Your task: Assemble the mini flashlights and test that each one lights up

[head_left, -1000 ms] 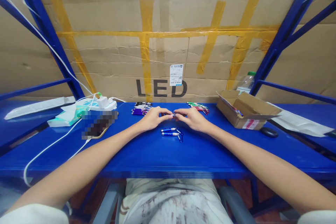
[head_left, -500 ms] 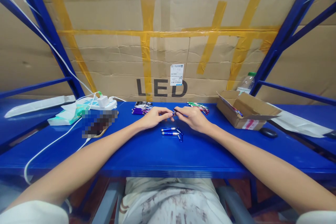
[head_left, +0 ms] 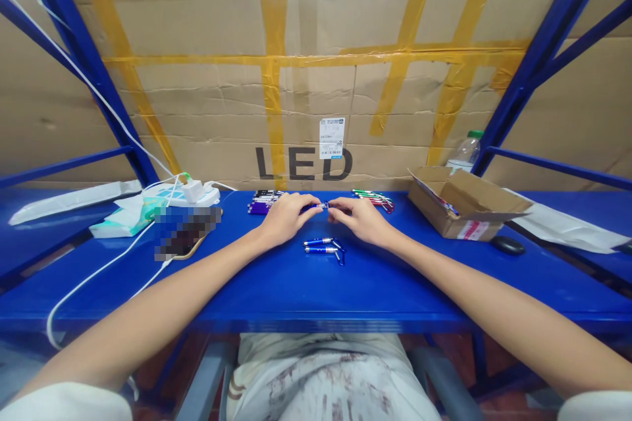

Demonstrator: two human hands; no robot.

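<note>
Between my hands is a small blue keychain flashlight (head_left: pixel 322 206) with a silver section, held level just above the table. My left hand (head_left: pixel 289 218) pinches its left end with thumb and fingers. At the other end, the fingertips of my right hand (head_left: pixel 363 218) are closed on it, partly hiding it. Closer to me lie two blue keychain flashlights (head_left: pixel 320 250), side by side, with carabiner clips at their right ends. Black, silver and purple keychain flashlights (head_left: pixel 261 202) lie beyond my left hand, partly covered by it. Green and red ones (head_left: pixel 379 200) lie beyond my right hand.
On the right stand an open cardboard box (head_left: pixel 459 207), a black computer mouse (head_left: pixel 508 245) and a bottle (head_left: pixel 465 151). A phone (head_left: pixel 190 237), tissue pack (head_left: pixel 128 220), power strip (head_left: pixel 205 195) and white cables are at left. A large carton (head_left: pixel 222 105) walls off the back.
My left hand has shifted slightly forward and its fingers have closed around the flashlight's left end. More of the blue flashlight now shows between my hands, lying level.
</note>
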